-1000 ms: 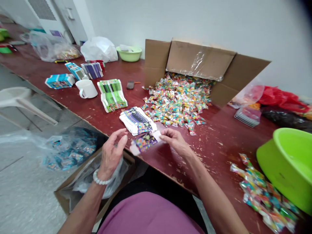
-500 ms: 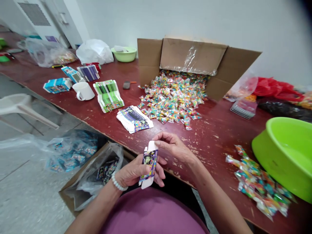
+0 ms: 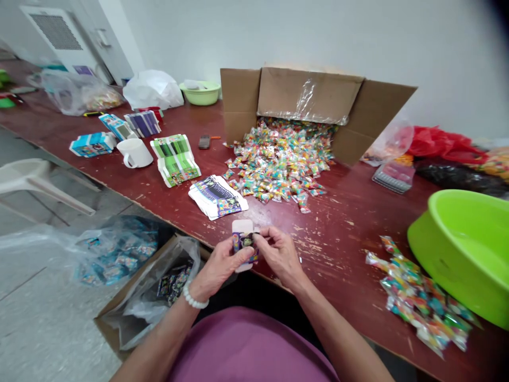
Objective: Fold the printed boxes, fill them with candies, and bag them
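Note:
A small purple printed carton (image 3: 243,240) with white end flaps is held over the table's front edge. My left hand (image 3: 221,267) is closed round it, thumb across the printed face. At the carton's right side, the fingers of my right hand (image 3: 280,259) pinch its edge by a flap; the fingertips partly hide that spot. Just beyond lies a stack of flattened purple-and-white cartons (image 3: 218,197). Behind the stack, wrapped candies (image 3: 284,159) spill from a cardboard box (image 3: 310,95) tipped on its side.
Green flat cartons (image 3: 175,159), a white mug (image 3: 134,153) and blue carton bundles (image 3: 93,144) stand at left. A green basin (image 3: 457,260) and loose wrapped candies (image 3: 421,297) lie at right. Below the table's edge sits a bag-lined box (image 3: 139,302) of filled packets.
Both hands have raised the carton a little away from my body and turned it. My right hand has moved from its top flap to its right side. The view has shifted slightly.

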`<action>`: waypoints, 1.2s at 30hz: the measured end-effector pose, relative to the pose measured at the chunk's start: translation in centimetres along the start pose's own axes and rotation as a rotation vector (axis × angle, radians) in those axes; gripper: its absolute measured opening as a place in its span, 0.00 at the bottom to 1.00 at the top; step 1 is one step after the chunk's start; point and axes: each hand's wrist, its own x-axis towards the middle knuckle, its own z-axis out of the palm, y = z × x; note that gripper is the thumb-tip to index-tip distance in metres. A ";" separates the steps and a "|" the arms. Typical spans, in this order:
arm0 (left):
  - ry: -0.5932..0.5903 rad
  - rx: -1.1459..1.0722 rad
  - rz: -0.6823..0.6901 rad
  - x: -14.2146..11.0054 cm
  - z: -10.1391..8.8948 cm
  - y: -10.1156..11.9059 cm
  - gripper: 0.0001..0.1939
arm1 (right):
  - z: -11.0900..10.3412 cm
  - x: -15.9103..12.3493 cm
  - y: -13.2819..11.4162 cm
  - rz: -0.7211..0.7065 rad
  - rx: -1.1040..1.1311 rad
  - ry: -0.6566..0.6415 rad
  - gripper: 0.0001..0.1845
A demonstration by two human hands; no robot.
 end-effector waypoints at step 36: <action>-0.073 -0.292 -0.255 -1.9 1.8 -0.5 0.27 | -2.2 -0.7 0.5 -0.203 -0.070 -0.262 0.10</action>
